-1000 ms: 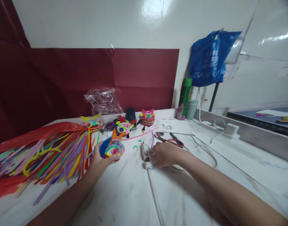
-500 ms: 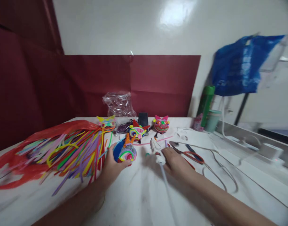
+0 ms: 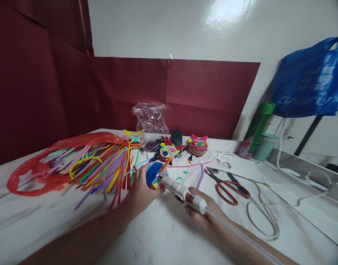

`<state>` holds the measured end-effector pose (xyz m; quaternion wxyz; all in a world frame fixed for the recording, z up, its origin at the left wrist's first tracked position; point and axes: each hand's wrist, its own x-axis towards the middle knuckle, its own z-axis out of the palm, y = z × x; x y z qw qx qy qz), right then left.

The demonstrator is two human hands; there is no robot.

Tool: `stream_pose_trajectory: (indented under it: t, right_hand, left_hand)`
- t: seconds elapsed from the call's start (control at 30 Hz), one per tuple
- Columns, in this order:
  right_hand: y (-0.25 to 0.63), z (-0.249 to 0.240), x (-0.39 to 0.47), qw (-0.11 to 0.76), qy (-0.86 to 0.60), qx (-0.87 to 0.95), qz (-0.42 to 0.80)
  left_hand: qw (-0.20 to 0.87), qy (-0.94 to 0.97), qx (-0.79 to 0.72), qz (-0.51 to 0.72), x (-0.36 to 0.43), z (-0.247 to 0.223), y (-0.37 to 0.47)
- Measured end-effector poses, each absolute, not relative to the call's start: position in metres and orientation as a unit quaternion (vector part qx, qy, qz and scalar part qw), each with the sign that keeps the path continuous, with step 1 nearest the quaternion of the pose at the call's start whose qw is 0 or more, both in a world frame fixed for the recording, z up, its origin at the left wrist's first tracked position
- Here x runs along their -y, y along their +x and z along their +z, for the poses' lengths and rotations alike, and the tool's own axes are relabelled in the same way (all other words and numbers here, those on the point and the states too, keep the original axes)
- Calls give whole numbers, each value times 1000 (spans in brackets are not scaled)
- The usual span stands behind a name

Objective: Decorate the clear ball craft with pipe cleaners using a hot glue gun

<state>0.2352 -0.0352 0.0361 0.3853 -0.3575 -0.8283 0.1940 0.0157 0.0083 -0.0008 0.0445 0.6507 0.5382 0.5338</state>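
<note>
My left hand [image 3: 143,189] is closed around a small decorated animal head [image 3: 153,173] with a blue back and an orange horn. In my right hand [image 3: 203,206] is a white hot glue gun [image 3: 177,188], a clear glue stick trailing from its rear. The gun's nozzle points at the head's top and overlaps it in view; whether they touch I cannot tell. Behind sit other craft heads: a yellow-eared one [image 3: 135,139], a red-horned one [image 3: 168,151] and a pink one [image 3: 198,145].
Colourful pipe cleaners [image 3: 102,165] spill from a red plastic bag [image 3: 33,180] on the left. Red-handled scissors [image 3: 226,189] and a cord [image 3: 264,217] lie to the right. A pale green cup [image 3: 265,147] and a green canister [image 3: 258,123] stand at the back right.
My right hand has brought the glue gun left and tilted it toward the head in my left hand. That head has turned, showing more of its blue back. The camera view has swung left.
</note>
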Motion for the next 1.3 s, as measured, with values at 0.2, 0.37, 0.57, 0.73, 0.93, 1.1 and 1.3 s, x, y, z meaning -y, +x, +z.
stream_pose_trajectory:
  t: [0.2,0.37,0.57,0.73,0.93,1.1,1.3]
  right_hand:
    - [236,27,31,336,-373,854,137]
    - [236,27,30,307,-364,871,120]
    - [234,24,29,329,-365,868,74]
    - [233,20,24,335,-394,854,49]
    - [232,25,27,334,-383,858,69]
    - [235,34,32,336,-385,847,144]
    - [234,33,32,346,-380,844,153]
  left_hand:
    - [42,654,-550,518,-6,3,17]
    - [46,657,-545,519,-7,2,17]
    - [52,656,-544,520,-7,3,18]
    - [60,653,-541,527,-7,4,17]
    - [60,659,-540,520,-7,3,17]
    - [47,661,-547,511,-10,-1,15]
    - [43,656,-549,516,-9,-1,15]
